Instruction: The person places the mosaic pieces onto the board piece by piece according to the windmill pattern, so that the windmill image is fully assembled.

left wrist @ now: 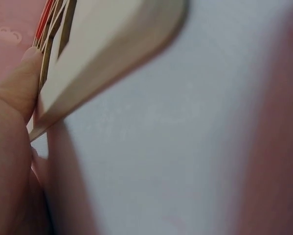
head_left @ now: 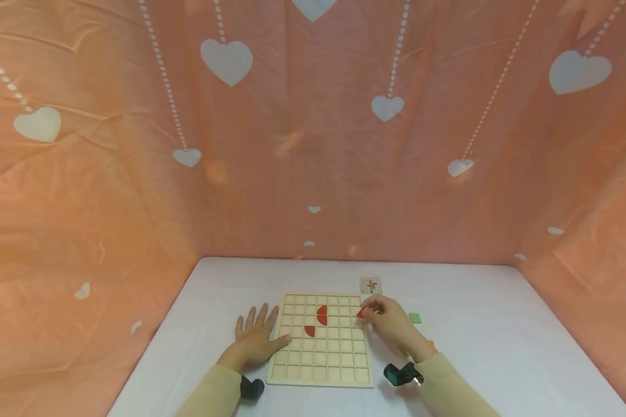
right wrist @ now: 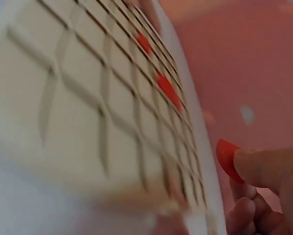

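Note:
A pale wooden board (head_left: pixel 320 373) with a grid of square cells lies on the white table. Three red quarter-circle pieces sit in its cells: two stacked into a half circle (head_left: pixel 321 319), and a single quarter piece (head_left: pixel 310 331) lower to the left. My right hand (head_left: pixel 393 325) pinches another red piece (right wrist: pixel 227 159) between thumb and fingers, over the board's right edge near the top. Spread beside the board's left side, my left hand (head_left: pixel 254 343) rests on the table, its thumb (left wrist: pixel 26 81) on the board's edge.
Just past the board's top right corner lies a small patterned card (head_left: pixel 370 285). A green square tile (head_left: pixel 415 318) is to the right of my right hand, and an orange piece (head_left: pixel 431 344) shows partly behind that wrist. Orange cloth (head_left: pixel 344 174) with hearts encloses the table.

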Tool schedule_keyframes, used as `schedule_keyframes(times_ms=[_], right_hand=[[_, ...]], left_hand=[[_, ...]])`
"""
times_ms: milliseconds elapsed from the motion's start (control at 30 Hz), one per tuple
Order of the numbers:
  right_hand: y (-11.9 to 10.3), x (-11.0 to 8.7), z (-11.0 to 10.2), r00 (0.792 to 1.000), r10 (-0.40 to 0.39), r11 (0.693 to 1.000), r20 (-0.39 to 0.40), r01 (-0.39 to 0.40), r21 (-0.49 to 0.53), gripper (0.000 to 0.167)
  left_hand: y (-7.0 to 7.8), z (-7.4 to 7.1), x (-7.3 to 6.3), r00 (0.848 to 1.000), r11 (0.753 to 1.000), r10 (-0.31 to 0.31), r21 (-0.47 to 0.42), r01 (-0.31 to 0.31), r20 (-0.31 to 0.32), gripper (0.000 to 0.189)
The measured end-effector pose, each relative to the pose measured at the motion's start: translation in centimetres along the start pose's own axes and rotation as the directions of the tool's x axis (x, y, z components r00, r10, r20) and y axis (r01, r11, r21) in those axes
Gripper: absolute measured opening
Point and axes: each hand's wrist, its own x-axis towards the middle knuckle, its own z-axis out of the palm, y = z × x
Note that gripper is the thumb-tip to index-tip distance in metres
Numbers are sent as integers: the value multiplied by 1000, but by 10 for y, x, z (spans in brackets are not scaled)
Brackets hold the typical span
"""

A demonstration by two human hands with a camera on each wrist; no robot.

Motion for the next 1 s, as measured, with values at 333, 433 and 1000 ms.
schedule_keyframes(times_ms=[333, 433, 1000], right_hand=[[-20, 1, 58, 977, -116, 991, 177, 125, -45, 5], [-23, 1, 65, 974, -142, 984, 174, 158, -87, 6], [-24, 1, 89, 975, -182, 957, 126, 205, -206, 13]], left_hand=[[-2, 8, 6, 1000, 1000, 13, -9, -14, -25, 92], [0, 6, 6, 999, 1000, 24, -18, -24, -28, 93], [-4, 4, 3, 1000, 1000, 0, 11, 0, -21, 93]])
